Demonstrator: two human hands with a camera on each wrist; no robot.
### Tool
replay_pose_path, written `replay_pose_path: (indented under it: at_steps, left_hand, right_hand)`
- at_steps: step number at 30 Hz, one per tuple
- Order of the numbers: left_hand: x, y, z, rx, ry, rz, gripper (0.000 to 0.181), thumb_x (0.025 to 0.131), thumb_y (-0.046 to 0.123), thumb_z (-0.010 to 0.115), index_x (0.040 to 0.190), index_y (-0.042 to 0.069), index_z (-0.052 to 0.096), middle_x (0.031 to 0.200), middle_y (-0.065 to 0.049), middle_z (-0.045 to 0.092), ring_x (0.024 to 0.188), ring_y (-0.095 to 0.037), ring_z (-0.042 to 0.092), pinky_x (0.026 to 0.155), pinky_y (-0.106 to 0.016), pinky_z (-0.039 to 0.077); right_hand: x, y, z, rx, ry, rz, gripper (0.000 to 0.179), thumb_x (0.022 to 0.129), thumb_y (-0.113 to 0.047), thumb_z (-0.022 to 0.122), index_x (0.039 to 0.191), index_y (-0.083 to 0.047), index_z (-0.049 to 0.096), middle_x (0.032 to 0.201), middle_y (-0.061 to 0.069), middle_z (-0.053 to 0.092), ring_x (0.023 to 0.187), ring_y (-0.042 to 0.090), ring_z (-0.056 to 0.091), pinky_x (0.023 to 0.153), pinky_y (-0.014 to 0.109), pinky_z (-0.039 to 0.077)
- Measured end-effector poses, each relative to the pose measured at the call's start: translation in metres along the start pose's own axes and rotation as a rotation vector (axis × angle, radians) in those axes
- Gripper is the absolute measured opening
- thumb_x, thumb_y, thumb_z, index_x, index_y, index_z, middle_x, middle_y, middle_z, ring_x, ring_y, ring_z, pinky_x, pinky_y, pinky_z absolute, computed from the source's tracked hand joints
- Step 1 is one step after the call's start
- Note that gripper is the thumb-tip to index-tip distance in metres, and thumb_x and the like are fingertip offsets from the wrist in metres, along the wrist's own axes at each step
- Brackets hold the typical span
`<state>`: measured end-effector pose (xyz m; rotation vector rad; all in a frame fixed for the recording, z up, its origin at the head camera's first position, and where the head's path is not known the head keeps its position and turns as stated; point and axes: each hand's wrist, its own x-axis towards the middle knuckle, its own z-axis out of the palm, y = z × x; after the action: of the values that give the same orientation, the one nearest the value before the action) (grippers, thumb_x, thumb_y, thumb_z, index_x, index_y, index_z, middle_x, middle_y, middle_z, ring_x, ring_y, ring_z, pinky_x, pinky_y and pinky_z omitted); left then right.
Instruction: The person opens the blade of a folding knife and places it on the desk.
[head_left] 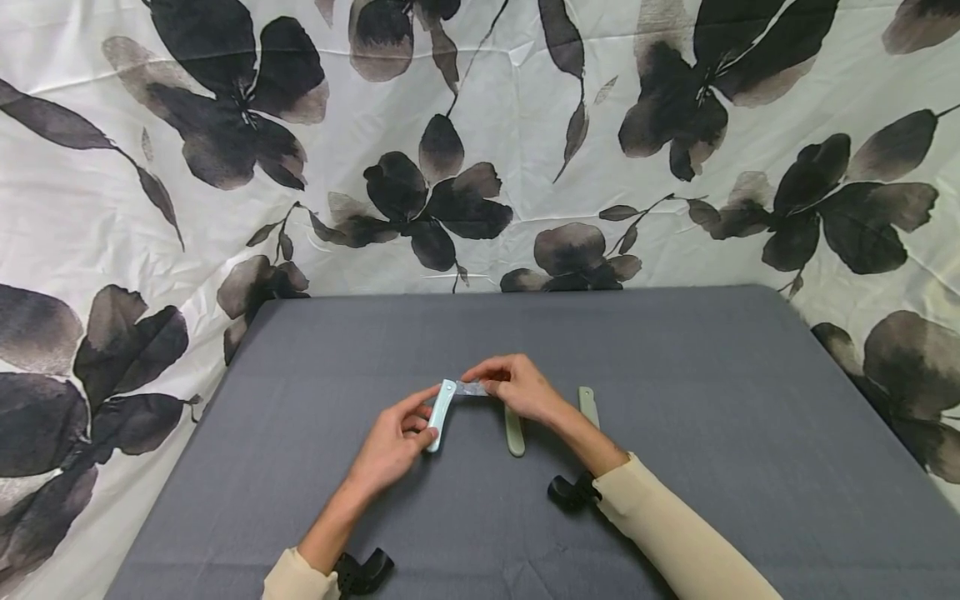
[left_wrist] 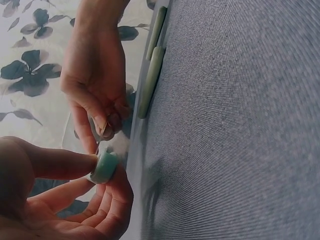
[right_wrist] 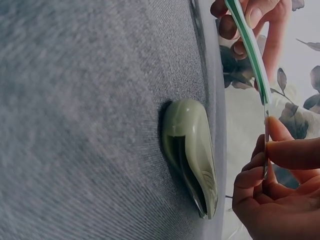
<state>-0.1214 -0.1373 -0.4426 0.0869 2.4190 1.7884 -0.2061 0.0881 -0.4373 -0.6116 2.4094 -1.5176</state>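
Observation:
A folding knife with a pale blue handle (head_left: 441,417) is held above the table between both hands. Its shiny blade (head_left: 470,389) stands out from the handle, at roughly a right angle in the head view. My left hand (head_left: 392,446) grips the handle between thumb and fingers. The blade's far part is pinched by my right hand (head_left: 523,388), whose fingers hide its tip. Below the right hand lies a green folding knife (head_left: 514,435), closed, its slotted handle plain in the right wrist view. A second green knife (head_left: 588,405) lies farther right, partly behind the right forearm.
A grey cloth covers the table (head_left: 337,350). Behind it hangs a white curtain (head_left: 517,108) with dark flowers. Black wrist devices (head_left: 573,493) sit on both wrists, close over the cloth.

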Motion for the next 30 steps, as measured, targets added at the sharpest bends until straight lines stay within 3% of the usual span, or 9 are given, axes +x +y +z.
replay_pose_path:
  at_steps: [14, 22, 30]
  left_hand:
    - [-0.0018, 0.0025, -0.0008, 0.052, -0.028, -0.006, 0.062, 0.087, -0.010, 0.063, 0.146, 0.007, 0.060, 0.110, -0.017, 0.066, 0.086, -0.015, 0.060, 0.070, -0.019, 0.047]
    - [-0.0024, 0.0018, -0.0027, 0.074, -0.071, 0.004, 0.062, 0.087, -0.010, 0.062, 0.148, 0.005, 0.058, 0.110, -0.020, 0.067, 0.084, -0.015, 0.061, 0.068, -0.020, 0.047]
    - [-0.0031, 0.0010, -0.0033, 0.095, -0.071, -0.002, 0.061, 0.088, -0.008, 0.063, 0.147, 0.006, 0.059, 0.110, -0.018, 0.067, 0.084, -0.014, 0.061, 0.069, -0.019, 0.047]
  right_hand:
    - [0.0034, 0.0007, -0.0047, -0.015, -0.036, -0.020, 0.031, 0.090, 0.007, 0.059, 0.109, -0.006, 0.081, 0.109, 0.016, 0.077, 0.081, 0.011, 0.056, 0.070, 0.023, 0.046]
    - [0.0052, 0.0004, -0.0061, -0.046, -0.065, -0.025, 0.031, 0.093, 0.007, 0.057, 0.106, -0.008, 0.082, 0.109, 0.012, 0.078, 0.083, 0.012, 0.057, 0.071, 0.022, 0.045]
    - [0.0075, 0.0019, -0.0086, -0.077, -0.098, -0.034, 0.030, 0.096, 0.004, 0.058, 0.107, -0.011, 0.082, 0.111, 0.010, 0.078, 0.087, 0.013, 0.059, 0.075, 0.025, 0.046]
